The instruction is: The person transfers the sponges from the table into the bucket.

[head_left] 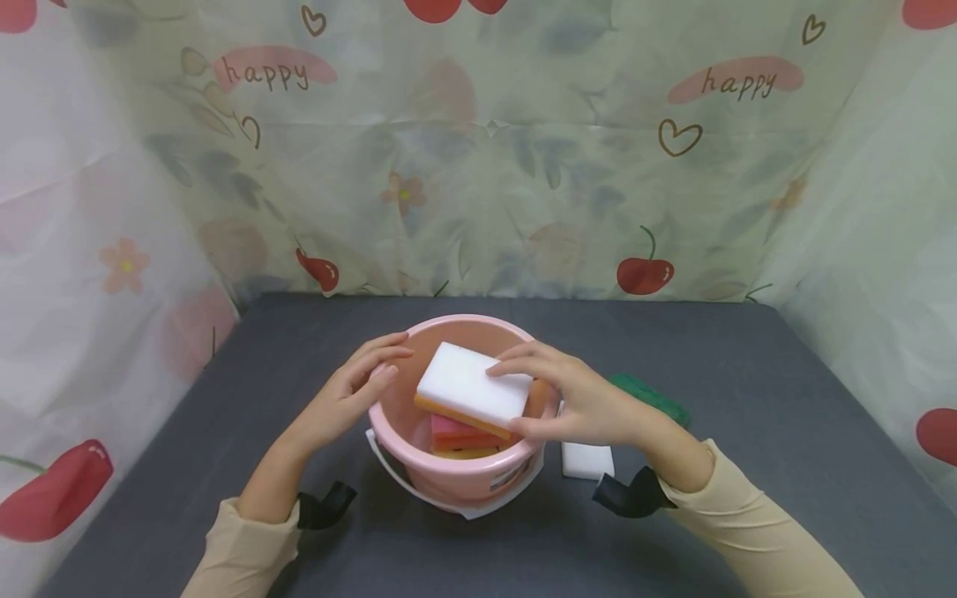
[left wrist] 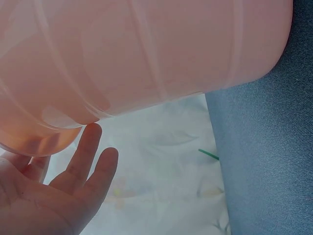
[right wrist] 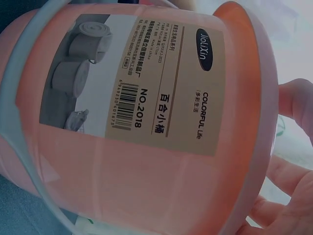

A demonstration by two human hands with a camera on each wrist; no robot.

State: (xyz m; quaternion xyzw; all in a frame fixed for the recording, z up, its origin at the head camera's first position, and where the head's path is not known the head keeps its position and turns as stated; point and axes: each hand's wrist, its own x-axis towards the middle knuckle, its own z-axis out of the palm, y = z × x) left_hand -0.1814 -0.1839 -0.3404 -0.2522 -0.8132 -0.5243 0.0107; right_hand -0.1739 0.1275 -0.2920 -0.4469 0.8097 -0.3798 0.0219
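A pink bucket (head_left: 449,467) stands on the dark table, its white handle (head_left: 437,503) hanging down at the front. At its mouth, my right hand (head_left: 571,390) holds a white sponge (head_left: 474,386) with an orange-yellow underside, thumb at the near edge and fingers over the top. Below that sponge, a red-pink sponge (head_left: 458,432) and a yellow piece (head_left: 465,453) lie inside the bucket. My left hand (head_left: 355,394) is at the left rim with fingers extended; in the left wrist view its fingertips meet the bucket wall (left wrist: 161,49). The right wrist view shows the bucket's printed label (right wrist: 146,83).
Right of the bucket, a white block (head_left: 587,461) lies on the table, with a dark green pad (head_left: 650,399) behind it, partly hidden by my right arm. Patterned cloth (head_left: 493,166) surrounds the table at the back and sides. Both wrists wear black straps (head_left: 326,505).
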